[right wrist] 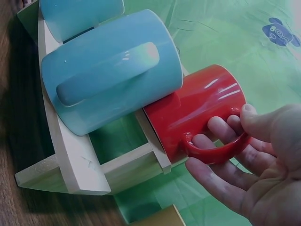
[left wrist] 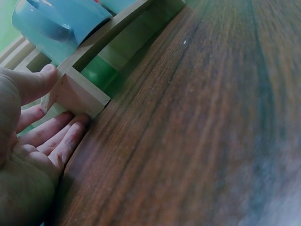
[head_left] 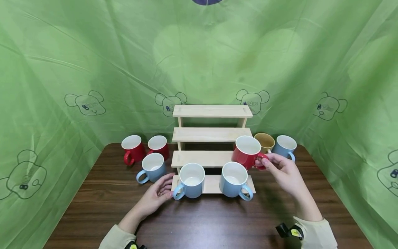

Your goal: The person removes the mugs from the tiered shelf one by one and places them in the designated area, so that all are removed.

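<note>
My right hand [head_left: 284, 173] holds a red mug [head_left: 247, 152] by its handle, fingers through and around the loop in the right wrist view. That mug is upright at the right end of the second step from the bottom, its base right at the board. My left hand [head_left: 157, 193] grips the left end of the tiered wooden shelf [left wrist: 80, 96], thumb at the board's edge and fingers against the side panel. Two light blue mugs stand on the lowest step, a left one [head_left: 191, 181] and a right one [head_left: 234, 180], handles toward the front.
Left of the shelf stand a blue mug [head_left: 153, 167], a red mug [head_left: 133, 150] and another red mug [head_left: 159, 147]. Behind the right hand are a tan mug [head_left: 264, 141] and a blue mug [head_left: 284, 147]. A green curtain [head_left: 217, 69] surrounds the dark wooden table [head_left: 205, 224].
</note>
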The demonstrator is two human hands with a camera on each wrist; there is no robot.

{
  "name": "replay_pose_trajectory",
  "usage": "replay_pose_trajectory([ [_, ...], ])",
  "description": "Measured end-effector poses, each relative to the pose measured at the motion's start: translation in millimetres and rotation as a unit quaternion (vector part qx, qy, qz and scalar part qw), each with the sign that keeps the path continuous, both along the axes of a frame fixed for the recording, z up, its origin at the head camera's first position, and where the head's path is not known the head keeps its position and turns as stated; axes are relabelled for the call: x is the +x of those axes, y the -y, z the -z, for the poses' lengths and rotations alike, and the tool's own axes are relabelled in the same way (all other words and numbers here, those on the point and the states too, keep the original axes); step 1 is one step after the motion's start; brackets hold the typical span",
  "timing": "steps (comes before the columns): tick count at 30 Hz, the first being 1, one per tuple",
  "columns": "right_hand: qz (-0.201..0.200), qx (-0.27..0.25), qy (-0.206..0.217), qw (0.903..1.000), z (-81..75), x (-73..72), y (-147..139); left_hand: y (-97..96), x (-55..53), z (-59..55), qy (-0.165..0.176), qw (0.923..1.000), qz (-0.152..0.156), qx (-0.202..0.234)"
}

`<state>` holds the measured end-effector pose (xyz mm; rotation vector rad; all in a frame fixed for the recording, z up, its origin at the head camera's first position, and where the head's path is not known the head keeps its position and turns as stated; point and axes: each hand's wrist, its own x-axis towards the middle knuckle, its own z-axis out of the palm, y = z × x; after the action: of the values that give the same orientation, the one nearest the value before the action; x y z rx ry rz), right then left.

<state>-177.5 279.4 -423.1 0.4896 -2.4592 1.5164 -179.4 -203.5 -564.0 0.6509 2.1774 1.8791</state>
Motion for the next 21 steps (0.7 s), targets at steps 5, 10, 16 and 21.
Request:
replay_pose_trajectory([
  [5,0.012,-0.002,-0.002,0.9999,1.4,-0.4,1.4,0.3,-0.1,-0.6,0.002,1.0,-0.004,-0.006],
  [10,0.026,-0.007,-0.007,0.9996,3.0,-1.0,3.6,-0.2,-0.3,-0.7,0.005,0.9999,-0.006,-0.009],
  [16,0.054,0.008,-0.012,0.9985,3.2,-0.2,5.5,-0.6,-0.5,-1.3,0.004,0.9999,-0.005,-0.008],
  [21,0.066,0.01,-0.01,0.9977,3.2,-0.2,6.2,-0.5,-0.7,-1.8,0.007,0.9999,-0.007,-0.011],
])
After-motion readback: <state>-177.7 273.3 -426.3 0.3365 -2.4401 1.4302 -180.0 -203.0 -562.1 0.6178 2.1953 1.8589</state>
